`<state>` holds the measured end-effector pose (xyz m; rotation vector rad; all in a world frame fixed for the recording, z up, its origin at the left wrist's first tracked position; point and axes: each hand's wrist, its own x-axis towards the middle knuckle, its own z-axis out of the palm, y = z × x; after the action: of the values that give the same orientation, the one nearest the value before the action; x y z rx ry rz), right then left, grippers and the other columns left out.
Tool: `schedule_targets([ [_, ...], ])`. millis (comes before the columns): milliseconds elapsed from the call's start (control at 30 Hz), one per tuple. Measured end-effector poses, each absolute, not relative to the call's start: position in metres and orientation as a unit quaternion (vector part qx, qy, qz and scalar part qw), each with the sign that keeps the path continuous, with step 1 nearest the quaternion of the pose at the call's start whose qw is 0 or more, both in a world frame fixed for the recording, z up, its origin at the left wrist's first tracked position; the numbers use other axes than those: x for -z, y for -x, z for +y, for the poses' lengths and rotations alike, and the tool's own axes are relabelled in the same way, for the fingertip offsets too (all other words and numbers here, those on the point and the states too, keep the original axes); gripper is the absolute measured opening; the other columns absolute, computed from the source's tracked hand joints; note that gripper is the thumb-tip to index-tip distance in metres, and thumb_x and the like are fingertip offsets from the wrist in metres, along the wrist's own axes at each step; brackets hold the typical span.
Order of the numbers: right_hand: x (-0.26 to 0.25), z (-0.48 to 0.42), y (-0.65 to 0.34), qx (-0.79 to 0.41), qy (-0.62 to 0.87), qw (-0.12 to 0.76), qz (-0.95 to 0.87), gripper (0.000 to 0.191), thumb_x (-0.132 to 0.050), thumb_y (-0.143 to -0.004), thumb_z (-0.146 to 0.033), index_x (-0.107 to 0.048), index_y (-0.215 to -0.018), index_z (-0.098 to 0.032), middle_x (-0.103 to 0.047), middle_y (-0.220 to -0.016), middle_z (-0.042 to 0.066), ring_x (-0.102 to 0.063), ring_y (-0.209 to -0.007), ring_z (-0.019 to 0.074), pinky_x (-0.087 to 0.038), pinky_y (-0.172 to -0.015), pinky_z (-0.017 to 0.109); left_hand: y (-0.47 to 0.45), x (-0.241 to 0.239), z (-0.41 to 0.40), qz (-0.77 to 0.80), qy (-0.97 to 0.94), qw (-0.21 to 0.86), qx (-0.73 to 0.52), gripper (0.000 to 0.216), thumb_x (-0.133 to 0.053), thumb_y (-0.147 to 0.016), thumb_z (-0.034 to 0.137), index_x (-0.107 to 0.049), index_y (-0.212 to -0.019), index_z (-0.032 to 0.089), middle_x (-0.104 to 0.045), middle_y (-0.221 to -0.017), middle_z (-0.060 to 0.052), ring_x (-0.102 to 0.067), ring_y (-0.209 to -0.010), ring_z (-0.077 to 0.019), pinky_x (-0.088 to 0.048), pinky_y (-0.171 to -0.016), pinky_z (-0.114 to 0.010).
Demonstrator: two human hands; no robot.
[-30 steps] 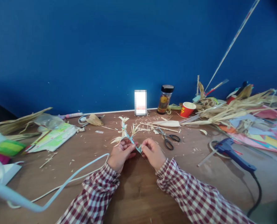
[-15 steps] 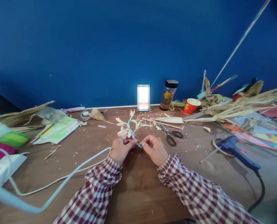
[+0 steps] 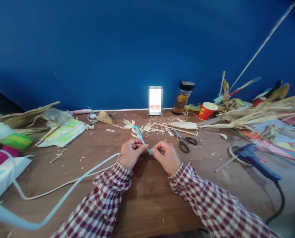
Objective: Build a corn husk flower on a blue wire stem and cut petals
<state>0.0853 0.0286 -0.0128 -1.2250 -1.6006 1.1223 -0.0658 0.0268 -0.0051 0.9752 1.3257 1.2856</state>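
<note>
A small craft branch (image 3: 141, 137) with a blue-green wrapped stem and pale husk petals points away from me above the table. My left hand (image 3: 132, 152) pinches its stem between thumb and fingers. At the stem's near end, my right hand (image 3: 166, 156) has thumb and forefinger closed on the blue-green wrapping tip (image 3: 149, 151). Whether that tip is paper or tape I cannot tell. Black-handled scissors (image 3: 185, 142) lie just beyond my right hand.
On the right are a blue glue gun (image 3: 259, 162), a red paper cup (image 3: 207, 111) and piled corn husks (image 3: 246, 122). A dark-lidded bottle (image 3: 183, 99) stands near the wall. To the left lie a white power strip (image 3: 8, 175), its cable (image 3: 80, 180) and a painted sheet (image 3: 63, 134).
The branch has tipped and turned, its petals now lower and lying more toward the table. Both hands keep their pinch near the stem's end. The whole view has shifted slightly.
</note>
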Motion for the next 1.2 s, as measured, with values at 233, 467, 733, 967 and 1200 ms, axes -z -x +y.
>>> schedule_targets([
  [233,0.008,0.027,-0.084,-0.396,0.491,0.405,-0.662,0.011,-0.055,-0.075,-0.028,-0.054,-0.069,-0.019,-0.059,-0.062,0.0,-0.054,-0.056,0.0135,-0.044,-0.054,0.024,0.06,0.005,0.025,0.573,-0.373,0.464,-0.563,0.032,-0.078,-0.052,0.029,-0.057,-0.069,0.012,-0.063,-0.055,0.001,-0.055,-0.048,-0.0079,-0.043,-0.047,-0.017],
  [467,0.001,0.022,-0.082,-0.355,0.484,0.41,-0.687,0.009,-0.054,-0.075,-0.025,-0.054,-0.067,-0.02,-0.057,-0.059,-0.001,-0.052,-0.053,0.0125,-0.042,-0.053,0.023,0.055,0.006,0.025,0.549,-0.324,0.501,-0.585,0.035,-0.079,-0.05,0.028,-0.061,-0.075,0.012,-0.067,-0.058,0.0,-0.06,-0.052,-0.0104,-0.048,-0.054,-0.021],
  [733,-0.002,0.019,-0.078,-0.324,0.474,0.426,-0.699,0.007,-0.053,-0.074,-0.021,-0.055,-0.068,-0.019,-0.059,-0.061,-0.001,-0.053,-0.055,0.0124,-0.042,-0.055,0.023,0.053,0.005,0.024,0.558,-0.33,0.44,-0.621,0.034,-0.079,-0.05,0.027,-0.065,-0.077,0.011,-0.069,-0.068,-0.004,-0.063,-0.061,-0.0132,-0.05,-0.06,-0.025],
  [967,0.002,0.021,-0.08,-0.358,0.482,0.424,-0.678,0.009,-0.054,-0.075,-0.025,-0.055,-0.069,-0.02,-0.058,-0.06,-0.001,-0.053,-0.054,0.0127,-0.042,-0.053,0.023,0.053,0.004,0.022,0.566,-0.41,0.383,-0.604,0.028,-0.077,-0.053,0.024,-0.067,-0.076,0.012,-0.068,-0.066,-0.003,-0.063,-0.061,-0.0147,-0.05,-0.059,-0.024],
  [1200,0.002,0.021,-0.08,-0.361,0.483,0.423,-0.676,0.009,-0.053,-0.076,-0.026,-0.054,-0.069,-0.02,-0.056,-0.059,-0.002,-0.052,-0.054,0.0126,-0.041,-0.052,0.023,0.053,0.004,0.023,0.558,-0.407,0.395,-0.606,0.028,-0.077,-0.052,0.024,-0.062,-0.074,0.013,-0.065,-0.063,-0.001,-0.062,-0.06,-0.0136,-0.049,-0.059,-0.023],
])
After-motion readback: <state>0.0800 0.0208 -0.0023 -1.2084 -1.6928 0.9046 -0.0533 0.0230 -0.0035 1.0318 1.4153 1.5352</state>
